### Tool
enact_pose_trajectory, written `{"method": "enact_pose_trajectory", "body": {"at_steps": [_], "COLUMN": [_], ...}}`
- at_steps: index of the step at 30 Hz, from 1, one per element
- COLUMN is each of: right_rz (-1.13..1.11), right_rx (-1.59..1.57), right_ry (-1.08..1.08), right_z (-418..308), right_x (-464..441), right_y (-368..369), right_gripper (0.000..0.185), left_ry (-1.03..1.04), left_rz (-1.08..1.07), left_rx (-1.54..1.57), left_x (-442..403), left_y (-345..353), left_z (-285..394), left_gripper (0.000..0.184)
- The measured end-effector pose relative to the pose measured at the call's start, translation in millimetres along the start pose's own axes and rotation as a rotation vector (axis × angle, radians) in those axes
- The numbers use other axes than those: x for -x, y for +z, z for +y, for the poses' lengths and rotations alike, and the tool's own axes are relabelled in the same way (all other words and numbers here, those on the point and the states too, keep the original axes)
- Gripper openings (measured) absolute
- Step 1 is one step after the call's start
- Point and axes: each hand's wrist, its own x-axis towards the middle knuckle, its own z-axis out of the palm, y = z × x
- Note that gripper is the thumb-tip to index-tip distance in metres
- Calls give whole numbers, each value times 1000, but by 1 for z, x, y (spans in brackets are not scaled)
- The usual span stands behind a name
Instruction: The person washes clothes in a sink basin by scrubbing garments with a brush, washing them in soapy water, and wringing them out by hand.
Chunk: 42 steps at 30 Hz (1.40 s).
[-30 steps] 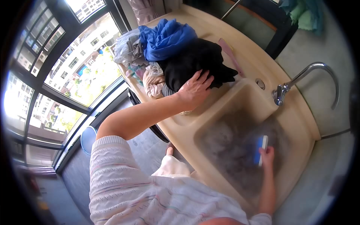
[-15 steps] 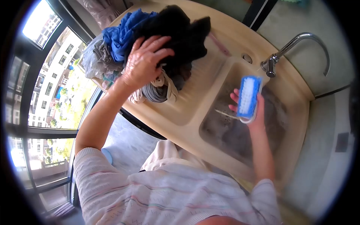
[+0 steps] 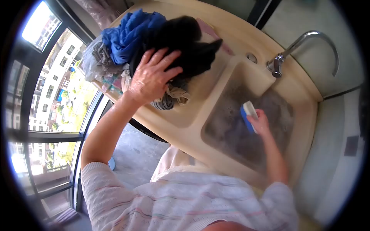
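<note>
My left hand (image 3: 152, 79) rests on a black garment (image 3: 185, 42), its fingers spread over the cloth and the thumb apart. The garment lies on a pile of laundry, beside a blue cloth (image 3: 133, 36) and grey cloths (image 3: 98, 57). A beige cloth (image 3: 177, 95) sticks out below my wrist side. Over the sink basin, my right hand (image 3: 261, 122) is closed around a scrubbing brush (image 3: 251, 110) with a white back and a blue side. The bristles are turned away, low over the murky water (image 3: 235, 131). Whether they touch the water, I cannot tell.
The beige sink (image 3: 200, 125) has a ribbed washboard area joined to the basin. A chrome faucet (image 3: 283, 57) arches at the far right. A pinkish strip (image 3: 227, 48) lies behind the laundry, and a round metal fitting (image 3: 251, 58) sits near the faucet. Windows (image 3: 54, 84) stand at left.
My right hand has lowered the brush towards the basin water and turned its bristles away from view. My left hand has shifted slightly down with the black garment, which has changed shape.
</note>
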Motion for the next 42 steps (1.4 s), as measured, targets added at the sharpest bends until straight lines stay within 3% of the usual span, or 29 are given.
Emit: {"method": "enact_pose_trajectory", "body": {"at_steps": [1,2,5,9,12,14,15,17,18,21,24,28,31,36,42], "right_rz": [8,32,-436,-902,-967,-1003,-967,-893,-849,-731,-608,-441,-298,-122,-35], "right_rx": [173,87,-862,-1132,-1257,-1376,-1422,-1518,-1556,-1559,-1493,-1340,-1158,-846,-501], "right_ry": [-87,-150,-27,130,208,233,199,106,68,22,-46,-156,-248,-294,-293], "right_z": [2,-8,-153,-224,-247,-258,-264,-278,-283,-308,-334,-374,-408,-439,-418], "right_x": [-6,-11,2,-33,-46,-45,-44,-48,-50,-61,-88,-150,-223,-338,-403], "right_y": [5,6,-3,62,85,93,101,118,128,151,157,151,151,158,180], "right_gripper": [68,67,64,73,78,79,78,75,74,73,72,71,70,68,65], "left_ry": [18,31,61,189,23,-304,-483,-531,-538,-429,-470,-673,-758,-946,-913], "left_rz": [-9,-18,-17,150,377,444,451,271,103,46,84,309,469,482,561], "left_rx": [3,7,52,336,273,183,196,374,388,479,661,808,649,499,329], "left_x": [1,2,3,11,35,37,34,20,11,-4,-11,-19,-30,-52,-67], "left_y": [2,2,4,-5,-45,-46,-38,-21,-17,-13,-10,8,26,49,86], "left_z": [1,1,1,-5,-29,-75,-100,-142,-149,-166,-191,-227,-245,-244,-236], "left_gripper": [51,51,49,41,36,69,84,105,106,91,84,82,80,73,75]}}
